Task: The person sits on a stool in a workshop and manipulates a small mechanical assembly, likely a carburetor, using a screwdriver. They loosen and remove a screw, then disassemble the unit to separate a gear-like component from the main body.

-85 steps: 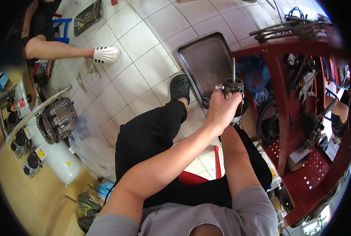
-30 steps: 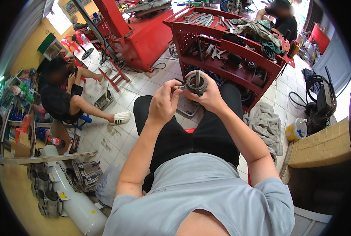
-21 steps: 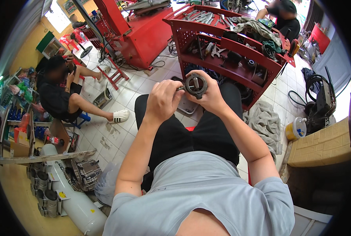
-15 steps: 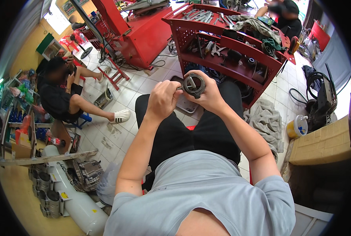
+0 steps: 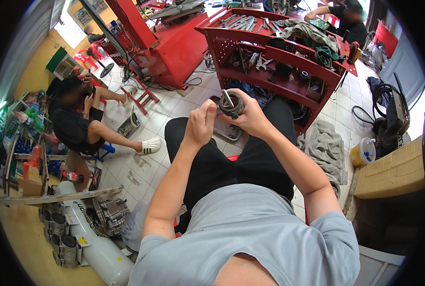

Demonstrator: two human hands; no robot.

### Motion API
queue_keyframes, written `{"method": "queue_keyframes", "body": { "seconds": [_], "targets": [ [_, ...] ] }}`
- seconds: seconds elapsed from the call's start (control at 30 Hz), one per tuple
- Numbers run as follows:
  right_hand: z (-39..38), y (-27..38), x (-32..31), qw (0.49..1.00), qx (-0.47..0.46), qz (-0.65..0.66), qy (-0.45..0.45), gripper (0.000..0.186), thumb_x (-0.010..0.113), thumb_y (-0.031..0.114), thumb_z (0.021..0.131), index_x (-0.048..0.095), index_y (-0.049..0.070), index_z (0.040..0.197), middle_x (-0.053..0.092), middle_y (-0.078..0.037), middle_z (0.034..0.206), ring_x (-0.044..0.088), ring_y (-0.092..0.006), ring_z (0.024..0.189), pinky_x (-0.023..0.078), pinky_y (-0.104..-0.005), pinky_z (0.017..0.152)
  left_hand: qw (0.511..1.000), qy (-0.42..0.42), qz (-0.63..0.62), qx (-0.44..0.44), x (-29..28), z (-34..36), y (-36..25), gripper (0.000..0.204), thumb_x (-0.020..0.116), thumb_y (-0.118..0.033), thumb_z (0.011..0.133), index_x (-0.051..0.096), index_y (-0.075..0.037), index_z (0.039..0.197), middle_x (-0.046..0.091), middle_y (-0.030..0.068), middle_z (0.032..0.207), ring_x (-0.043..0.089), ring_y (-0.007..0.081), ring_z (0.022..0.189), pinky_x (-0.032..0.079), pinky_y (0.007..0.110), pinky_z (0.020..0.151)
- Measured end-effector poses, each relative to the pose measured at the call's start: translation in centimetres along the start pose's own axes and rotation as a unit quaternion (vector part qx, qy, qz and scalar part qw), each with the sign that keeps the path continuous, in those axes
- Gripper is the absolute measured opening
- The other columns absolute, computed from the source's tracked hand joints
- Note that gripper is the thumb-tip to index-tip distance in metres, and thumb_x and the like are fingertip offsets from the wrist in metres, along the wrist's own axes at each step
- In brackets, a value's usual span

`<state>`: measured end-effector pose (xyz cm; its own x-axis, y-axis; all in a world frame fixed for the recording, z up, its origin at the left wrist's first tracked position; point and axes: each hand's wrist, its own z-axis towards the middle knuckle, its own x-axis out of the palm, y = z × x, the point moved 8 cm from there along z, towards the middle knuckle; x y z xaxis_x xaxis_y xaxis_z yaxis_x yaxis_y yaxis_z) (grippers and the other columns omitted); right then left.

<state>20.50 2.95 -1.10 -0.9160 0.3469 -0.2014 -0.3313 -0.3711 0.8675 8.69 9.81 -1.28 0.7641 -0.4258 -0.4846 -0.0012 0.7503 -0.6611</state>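
Note:
Above my knees, my right hand (image 5: 251, 117) is wrapped round a dark, greasy ring-shaped metal part (image 5: 238, 108). A bright silver rod (image 5: 228, 97) stands up through its opening, tilted a little to the left. Close at the ring's left side is my left hand (image 5: 201, 123), its fingers curled in and the thumb up. Whatever it grips, if anything, is hidden by the fingers. Below the hands, a shallow metal tray (image 5: 227, 132) lies on the floor between my legs.
Ahead stands a red tool cart (image 5: 274, 86) with spanners (image 5: 243, 22) on top. Left, a seated person (image 5: 76, 114) stretches a leg toward me. Grey cloth (image 5: 323, 150) and a yellow-and-clear bucket (image 5: 363, 152) are on the right. A white cylinder tank (image 5: 95, 243) lies lower left.
The ring has tipped, and the silver rod now sticks up above its rim instead of lying within the opening. My left hand has turned, thumb up. The view has shifted slightly.

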Motion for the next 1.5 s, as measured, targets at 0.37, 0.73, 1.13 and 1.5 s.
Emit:
{"method": "queue_keyframes", "body": {
  "seconds": [0.37,0.73,1.13,1.5],
  "targets": [
    [0.2,-1.5,-0.1,0.999,0.035,0.035,0.011,0.045,0.076,0.009,0.077,0.054,0.002,0.115,0.062,-0.001,0.093,0.055,-0.0062,0.085,0.047,-0.0239,0.077,0.993,-0.036,-0.108,0.012,-0.7,0.4,-1.6,0.016,0.059,-0.012,0.088,0.058,-0.001,0.099,0.058,0.0,0.074,0.047,0.0069,0.062,0.039,0.024,0.055],
    [0.4,-2.0,0.0,0.997,0.053,0.047,0.014,0.053,0.076,0.005,0.076,0.047,0.002,0.121,0.06,-0.001,0.093,0.056,-0.0068,0.085,0.049,-0.0242,0.074,0.991,-0.021,-0.118,-0.057,0.6,0.1,1.8,0.011,0.057,-0.013,0.091,0.059,-0.002,0.091,0.056,-0.0007,0.07,0.046,0.0046,0.061,0.037,0.022,0.055],
    [0.4,-2.2,-0.1,0.996,0.064,0.068,0.008,0.051,0.076,0.007,0.076,0.048,0.001,0.119,0.06,-0.003,0.094,0.056,-0.0073,0.085,0.048,-0.0246,0.074,0.994,0.007,-0.087,-0.069,1.1,0.0,2.1,0.019,0.055,-0.02,0.094,0.056,0.0,0.096,0.058,0.0038,0.07,0.051,0.0095,0.061,0.041,0.026,0.057],
    [0.4,-1.6,-0.2,0.997,0.061,0.04,0.008,0.051,0.077,0.009,0.074,0.049,0.0,0.116,0.064,-0.008,0.095,0.057,-0.0102,0.085,0.049,-0.0276,0.078,0.995,-0.027,-0.04,-0.088,1.0,0.4,2.3,0.027,0.053,-0.028,0.097,0.055,-0.001,0.093,0.056,0.0053,0.065,0.053,0.0134,0.059,0.043,0.03,0.057]
  ]
}}
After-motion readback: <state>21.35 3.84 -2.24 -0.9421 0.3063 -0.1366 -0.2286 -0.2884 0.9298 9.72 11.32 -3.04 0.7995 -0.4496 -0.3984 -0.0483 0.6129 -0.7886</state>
